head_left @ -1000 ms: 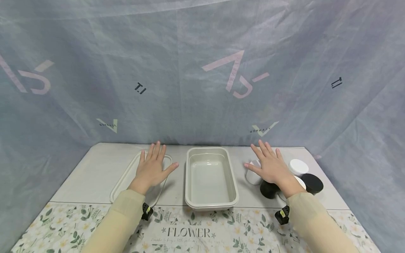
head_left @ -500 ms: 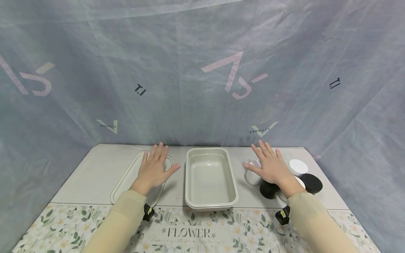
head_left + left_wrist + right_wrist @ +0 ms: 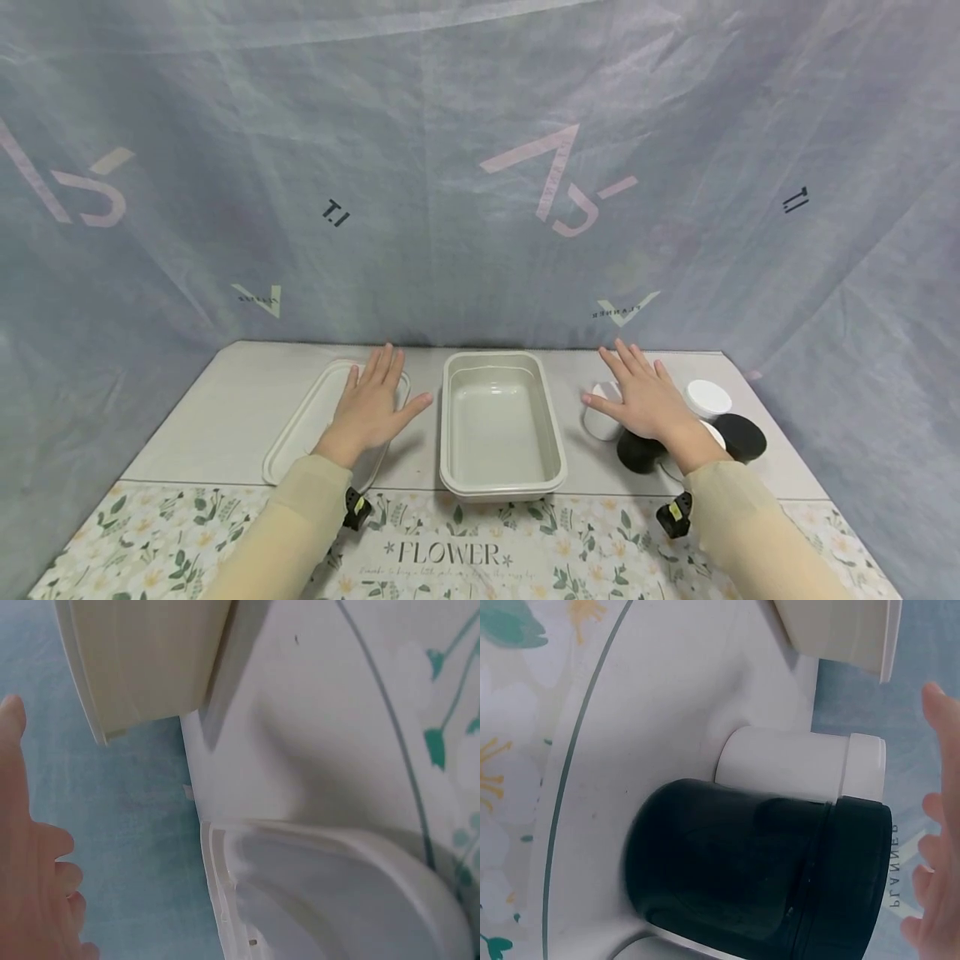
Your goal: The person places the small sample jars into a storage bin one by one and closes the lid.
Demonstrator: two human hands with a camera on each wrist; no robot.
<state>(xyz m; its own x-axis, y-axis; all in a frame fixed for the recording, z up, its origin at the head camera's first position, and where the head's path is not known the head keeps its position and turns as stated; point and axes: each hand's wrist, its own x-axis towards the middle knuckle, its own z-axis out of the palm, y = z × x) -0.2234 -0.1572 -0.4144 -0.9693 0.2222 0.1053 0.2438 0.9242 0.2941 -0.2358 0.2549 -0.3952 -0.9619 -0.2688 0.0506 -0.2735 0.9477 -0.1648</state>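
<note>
My left hand [image 3: 369, 412] hovers, fingers spread, over a pale rectangular lid [image 3: 300, 433] that lies flat on the table; the left wrist view shows a gap between them. My right hand [image 3: 647, 402] is spread the same way above a group of screw-top jars. Of these, a white jar [image 3: 795, 765] and a black jar [image 3: 735, 862] stand upright closest to it. Another white jar [image 3: 707, 397] and black jar [image 3: 741, 436] are farther right, and one more white jar is mostly hidden by the right wrist. Between the hands sits an open cream plastic tub [image 3: 498, 433].
A floral cloth [image 3: 450, 554] printed with FLOWER covers the near part of the white table [image 3: 202, 417]. Grey-blue fabric [image 3: 420, 167] hangs close behind the table's back edge and along both sides. Black wrist cameras [image 3: 673, 515] are strapped on both sleeves.
My left hand has drifted slightly right and toward me, still spread above the lid. The right hand is almost still. The lid, tub and jars have not moved.
</note>
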